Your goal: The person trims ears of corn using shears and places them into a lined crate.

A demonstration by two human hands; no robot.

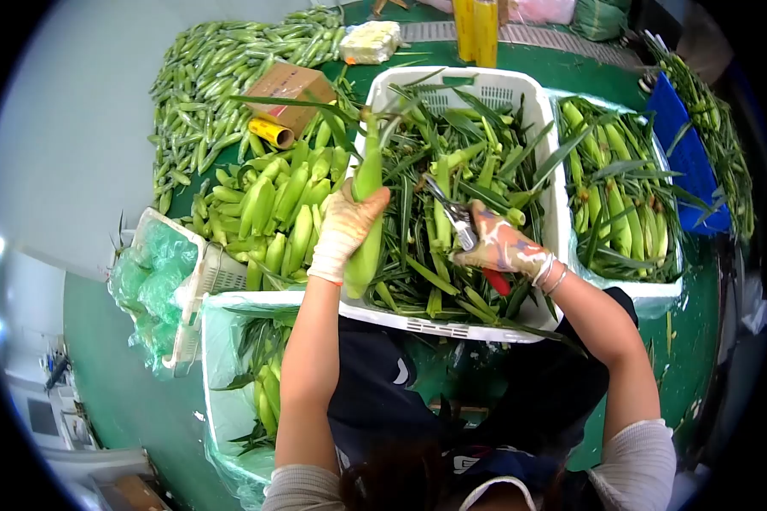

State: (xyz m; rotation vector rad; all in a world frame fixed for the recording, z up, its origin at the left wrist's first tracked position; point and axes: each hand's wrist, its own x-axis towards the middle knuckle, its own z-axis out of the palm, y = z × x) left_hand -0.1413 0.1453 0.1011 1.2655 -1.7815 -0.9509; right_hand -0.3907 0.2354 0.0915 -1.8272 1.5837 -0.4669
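Note:
My left hand (346,228), in a pale glove, is wrapped round a green ear of corn (367,175) in its husk, held upright over the left rim of a large white plastic basket (452,329). In my right hand (507,244), which wears a stained glove, is a pair of pruning shears (462,226) with a red handle showing below. Their blades point up and left over the cut leaves and stalk ends (435,277) that fill the basket. Whether the blades touch a stalk there, I cannot tell.
Left of the basket lies a heap of husked-on corn ears (268,200), with a cardboard box (291,88) and a yellow roll (271,132) behind. Wrapped ears (200,111) pile up farther back. Lined crates of corn stand right (622,281) and front left (230,300). A blue crate (686,153) leans far right.

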